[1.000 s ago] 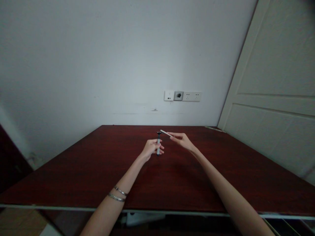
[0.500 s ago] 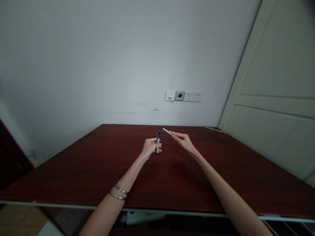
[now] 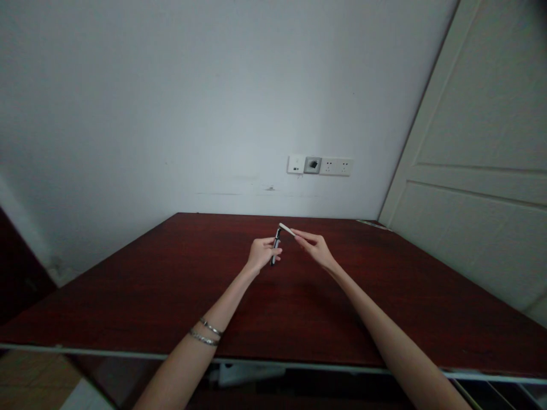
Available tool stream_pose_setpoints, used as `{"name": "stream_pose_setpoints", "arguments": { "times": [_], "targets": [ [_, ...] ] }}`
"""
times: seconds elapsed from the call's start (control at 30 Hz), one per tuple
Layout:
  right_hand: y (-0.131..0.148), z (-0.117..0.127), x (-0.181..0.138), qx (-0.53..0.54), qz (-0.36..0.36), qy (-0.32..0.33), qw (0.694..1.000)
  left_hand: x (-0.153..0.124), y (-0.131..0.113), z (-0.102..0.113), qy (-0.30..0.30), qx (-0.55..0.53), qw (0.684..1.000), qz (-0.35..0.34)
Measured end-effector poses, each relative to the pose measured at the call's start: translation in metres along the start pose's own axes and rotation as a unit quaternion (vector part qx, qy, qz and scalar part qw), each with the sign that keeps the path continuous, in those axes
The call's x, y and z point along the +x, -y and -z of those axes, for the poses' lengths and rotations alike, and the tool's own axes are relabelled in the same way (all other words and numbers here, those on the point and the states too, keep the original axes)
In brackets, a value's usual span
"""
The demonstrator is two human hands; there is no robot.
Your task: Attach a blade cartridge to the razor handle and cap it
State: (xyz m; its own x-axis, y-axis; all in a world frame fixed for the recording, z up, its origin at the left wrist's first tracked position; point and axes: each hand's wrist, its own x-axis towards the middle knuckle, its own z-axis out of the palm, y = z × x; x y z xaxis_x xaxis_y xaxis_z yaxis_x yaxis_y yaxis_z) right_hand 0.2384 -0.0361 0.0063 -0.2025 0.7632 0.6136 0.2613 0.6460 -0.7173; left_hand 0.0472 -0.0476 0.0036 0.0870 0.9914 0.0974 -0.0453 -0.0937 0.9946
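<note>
My left hand [image 3: 261, 253] is closed around a slim black-and-white handle [image 3: 276, 244], held upright with a slight tilt and a narrow dark tip at its top. Its exact kind I cannot make out. Between the thumb and fingers of my right hand [image 3: 315, 247] is a thin, white, elongated piece [image 3: 286, 229], slanting up to the left. The upper left end of this white piece meets or overlaps the handle's dark tip; whether they are joined is too small to tell. Both hands are above the dark red tabletop [image 3: 179, 285].
Behind the table rises a white wall [image 3: 213, 114] with a row of sockets and switches [image 3: 320, 165]. A pale panelled door [image 3: 478, 142] stands on the right. Under the table's front edge, a white object [image 3: 250, 374] lies in an open compartment.
The white piece in my right hand has moved left and its end now reaches the handle's dark tip, where a gap showed before. The handle leans slightly more to the right.
</note>
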Motion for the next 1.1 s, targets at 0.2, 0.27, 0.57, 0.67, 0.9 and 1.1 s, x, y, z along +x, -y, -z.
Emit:
{"name": "stream_pose_setpoints", "arguments": {
  "times": [0.2,0.27,0.57,0.67,0.9,1.1],
  "targets": [
    [-0.001,0.007,-0.001,0.016,-0.024,-0.059,0.998,0.002,0.002,0.0,0.05,-0.031,0.995,-0.084],
    [0.003,0.011,0.0,0.039,-0.039,-0.061,0.997,0.002,0.0,0.0,0.061,-0.033,0.992,-0.108],
    [0.064,0.036,0.011,0.005,-0.052,0.106,0.993,0.001,-0.014,0.012,0.102,0.0,0.978,-0.184],
    [0.085,0.038,0.015,-0.052,-0.002,0.177,0.983,0.003,-0.015,0.016,0.097,0.016,0.979,-0.176],
    [0.076,0.057,0.02,-0.089,-0.005,0.214,0.973,0.004,-0.018,0.021,0.06,0.032,0.98,-0.189],
    [0.088,0.046,0.02,-0.075,0.025,0.223,0.972,0.004,-0.018,0.021,0.077,0.042,0.977,-0.196]
  ]
}}
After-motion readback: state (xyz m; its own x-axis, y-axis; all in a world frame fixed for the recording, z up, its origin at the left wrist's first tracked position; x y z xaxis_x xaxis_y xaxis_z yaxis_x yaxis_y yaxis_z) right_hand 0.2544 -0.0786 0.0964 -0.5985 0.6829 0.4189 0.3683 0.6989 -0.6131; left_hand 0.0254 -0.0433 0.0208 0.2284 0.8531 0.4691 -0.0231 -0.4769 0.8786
